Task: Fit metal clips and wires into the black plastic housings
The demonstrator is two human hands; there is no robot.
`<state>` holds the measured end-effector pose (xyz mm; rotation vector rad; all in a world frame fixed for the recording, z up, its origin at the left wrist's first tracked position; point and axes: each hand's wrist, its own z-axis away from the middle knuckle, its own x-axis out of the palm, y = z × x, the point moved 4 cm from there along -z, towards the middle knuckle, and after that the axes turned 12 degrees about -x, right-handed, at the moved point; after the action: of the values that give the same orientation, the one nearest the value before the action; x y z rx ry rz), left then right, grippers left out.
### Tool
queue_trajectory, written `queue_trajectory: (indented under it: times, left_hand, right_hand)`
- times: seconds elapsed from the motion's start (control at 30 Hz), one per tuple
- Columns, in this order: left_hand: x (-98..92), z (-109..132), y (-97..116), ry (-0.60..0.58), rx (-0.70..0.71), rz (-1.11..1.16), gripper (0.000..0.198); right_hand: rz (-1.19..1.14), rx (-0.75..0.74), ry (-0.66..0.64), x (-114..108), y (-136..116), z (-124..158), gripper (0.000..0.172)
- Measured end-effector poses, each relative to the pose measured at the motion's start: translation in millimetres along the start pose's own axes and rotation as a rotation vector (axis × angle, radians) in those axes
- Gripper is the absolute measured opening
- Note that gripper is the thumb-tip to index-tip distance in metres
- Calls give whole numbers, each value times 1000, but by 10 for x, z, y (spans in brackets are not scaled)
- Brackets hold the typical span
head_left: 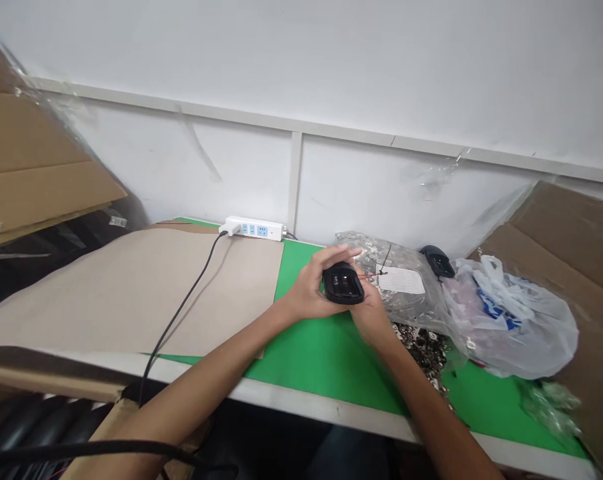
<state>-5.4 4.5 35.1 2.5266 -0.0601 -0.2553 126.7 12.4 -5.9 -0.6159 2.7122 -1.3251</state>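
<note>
We find the left hand (309,290) and right hand (371,313) clasping a black mouse (342,285) above the green tabletop (326,363). It seems light, stiff and slightly slick, best held by its sides.

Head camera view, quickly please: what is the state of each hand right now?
Left hand: closed, holding a black plastic housing.
Right hand: closed, holding the same black plastic housing from the near side.
</note>
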Motion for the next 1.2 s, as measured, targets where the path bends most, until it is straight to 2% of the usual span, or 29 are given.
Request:
queue_trajectory:
  times: [0.2,0.33,0.43,0.57,0.77,0.9,1.07,1.13,1.2]
  left_hand:
    - [-81,-46,72,17,-26,-143,59]
    - [-83,-56,99,21,15,-166,57]
    - [-75,-58,151,68,92,-197,58]
    - [-54,-47,186,114,127,-200,52]
    - [-41,-10,184,130,81,-148,47]
    - [-28,22,186,144,59,-125,44]
    - [-27,34,189,175,46,-108,42]
    - [-46,4,193,149,19,-98,41]
    - [-60,-42,196,71,-17,-97,40]
  right_hand:
    - [71,43,-16,-67,134,96,46]
    - [23,86,-41,-41,202,137,49]
    - [-28,77,-23,-10,209,149,54]
    - [-73,91,30,36,174,164,50]
    - [-200,223,73,176,11,154,49]
    - [-183,173,87,198,-66,134,40]
    - [-203,144,144,199,-48,156,32]
    - [-238,182,144,211,-31,168,34]
    - [-270,240,138,217,-15,179,40]
